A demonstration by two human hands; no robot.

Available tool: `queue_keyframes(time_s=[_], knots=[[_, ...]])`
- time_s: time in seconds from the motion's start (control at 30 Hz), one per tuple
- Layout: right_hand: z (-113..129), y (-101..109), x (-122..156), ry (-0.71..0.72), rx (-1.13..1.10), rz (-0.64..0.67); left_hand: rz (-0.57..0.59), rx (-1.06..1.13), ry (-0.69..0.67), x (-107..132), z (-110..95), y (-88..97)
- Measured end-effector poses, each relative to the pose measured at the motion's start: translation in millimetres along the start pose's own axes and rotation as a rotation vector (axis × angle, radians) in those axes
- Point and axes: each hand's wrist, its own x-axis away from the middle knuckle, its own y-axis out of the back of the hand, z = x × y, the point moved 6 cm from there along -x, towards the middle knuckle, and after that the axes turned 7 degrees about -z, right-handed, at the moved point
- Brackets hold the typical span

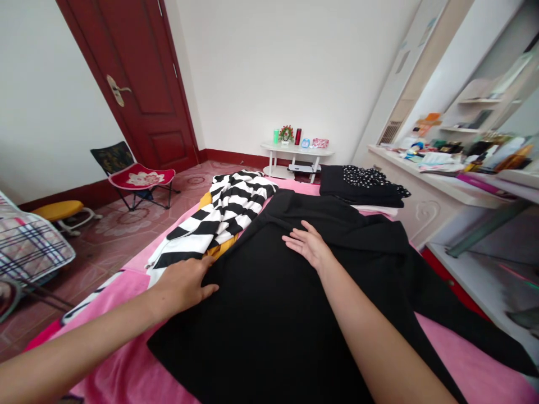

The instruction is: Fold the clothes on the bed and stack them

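Observation:
A large black garment (pixel 295 303) lies spread across a pink bed cover (pixel 118 297). My right hand (pixel 306 242) rests flat on the garment's middle, fingers stretched out and pointing left. At the garment's left edge my left hand (pixel 185 282) presses down with fingers extended, palm on the cloth. Just beyond the left hand lies a black-and-white striped garment (pixel 223 216) with a bit of yellow cloth (pixel 223 246) under it.
A folded black stack with a dotted piece (pixel 364 185) sits at the bed's far end. Beyond stand a small white table (pixel 295 152), a red door (pixel 135 78), a folding chair (pixel 135 177), and a cluttered white desk (pixel 446 168) at right.

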Motion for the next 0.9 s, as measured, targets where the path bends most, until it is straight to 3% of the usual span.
queue_keyframes(time_s=[0.23, 0.4, 0.53, 0.7, 0.9], knots=[[-3, -15, -23, 0.157, -0.048, -0.032, 0.101, 0.303, -0.021, 2, 1, -9.5], [-8, -14, -25, 0.014, -0.189, 0.068, 0.081, 0.434, -0.092, 6, -16, 4.7], [5, -5, -30, 0.18, -0.023, 0.025, 0.112, 0.48, -0.09, 7, -29, 18.6], [31, 4, -27, 0.443, 0.202, 0.003, 0.14, 0.575, -0.145, 10, -63, 38.3], [55, 19, -22, 0.473, -0.122, 0.01, 0.243, 0.643, -0.282, 17, -125, 50.7]])
